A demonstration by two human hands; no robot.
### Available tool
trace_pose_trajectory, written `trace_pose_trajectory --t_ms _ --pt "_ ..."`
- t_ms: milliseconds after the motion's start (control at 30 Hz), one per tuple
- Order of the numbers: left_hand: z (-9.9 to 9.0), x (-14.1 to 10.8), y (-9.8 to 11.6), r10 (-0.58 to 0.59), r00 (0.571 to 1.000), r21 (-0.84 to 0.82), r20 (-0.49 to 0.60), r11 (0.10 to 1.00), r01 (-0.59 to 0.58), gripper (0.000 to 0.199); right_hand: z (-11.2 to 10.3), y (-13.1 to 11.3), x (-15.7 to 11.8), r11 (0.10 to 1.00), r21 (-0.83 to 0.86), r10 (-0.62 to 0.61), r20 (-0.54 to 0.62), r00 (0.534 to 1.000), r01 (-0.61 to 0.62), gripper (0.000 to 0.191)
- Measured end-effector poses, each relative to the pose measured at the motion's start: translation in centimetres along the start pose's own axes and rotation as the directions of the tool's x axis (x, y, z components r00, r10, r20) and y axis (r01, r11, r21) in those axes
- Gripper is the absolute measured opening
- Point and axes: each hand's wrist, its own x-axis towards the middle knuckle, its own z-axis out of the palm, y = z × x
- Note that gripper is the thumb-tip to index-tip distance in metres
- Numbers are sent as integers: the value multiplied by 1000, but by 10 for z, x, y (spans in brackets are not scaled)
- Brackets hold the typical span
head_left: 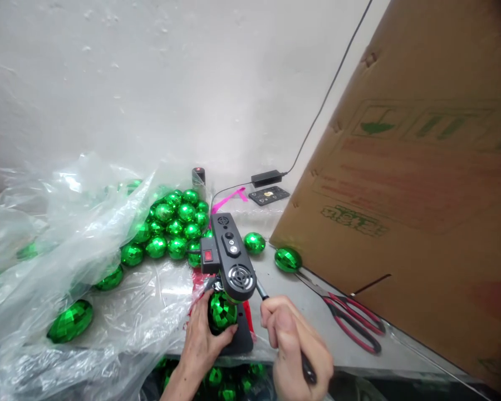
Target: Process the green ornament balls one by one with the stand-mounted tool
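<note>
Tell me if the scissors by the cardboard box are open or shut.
The scissors look shut: the blades lie together as one narrow strip, and the handle loops sit close together.

Soft, bright light washes the white wall [171, 83]; glare streaks the crumpled clear plastic sheet [67, 223] and glints off shiny green faceted balls [177, 248]. Print on the brown cardboard box [421, 200] looks smeared; the upper-right corner darkens.

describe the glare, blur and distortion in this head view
Head view: white glints on the shiny green faceted balls, glare on the crumpled clear plastic sheet; head view, right: red print on the big brown cardboard box looks smeared; head view, upper right: corner darkened; head view, edges: stretching, probably from a wide lens.
</note>
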Motion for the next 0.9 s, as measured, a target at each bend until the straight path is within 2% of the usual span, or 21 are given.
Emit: trace_pose_trajectory --t_ms 167,333,533,900 --pt "11 0 -2 73 997 49 -34 996 -72 77 -3 -1 -2 999 13 32 22 999 -32 37" --pt "20 -2 -7 28 1000 23 5 999 -28 85 -4 0 -5 999 8 43 26 999 -43 37" --pt "30 -7 -18 21 1000 13 4 1000 -21 90 -1 3 -10 1000 7 14 -24 1000 -14 40" --pt "34 -9 -15 36 999 6 -1 999 -36 89 3 20 -30 999 -8 -37 -90 995 36 44"
